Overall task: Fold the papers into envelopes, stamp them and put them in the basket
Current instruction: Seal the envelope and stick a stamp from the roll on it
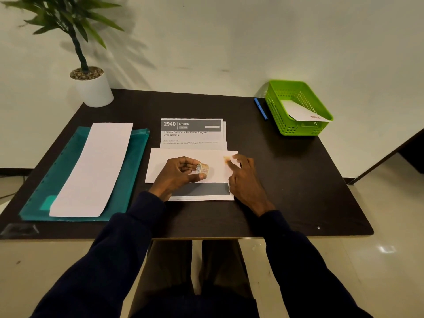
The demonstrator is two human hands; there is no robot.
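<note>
Dark table (286,180): envelope (160,166) centre-front, basket (277,115) far right. Left hand (179,173) gripping stamp roll (202,168) over envelope. Right hand (243,177) unclenched, fingers extended, pressing stamp (227,159) at top-right corner. Likely risk: skewed, half-stuck stamp from uneven pressure.

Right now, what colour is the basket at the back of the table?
Bright green basket, with perforated walls; the head view shows it.

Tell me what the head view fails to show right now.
Head view only.
- Stamp: blurred, with the right hand at its edge; whether it is stuck flat is unclear.
- Roll: fingers of the left hand cover part of it; print too small.
- Sheet: lower part under the envelope; small text unreadable.
- Basket: near wall hides part of its contents; count unclear.
</note>
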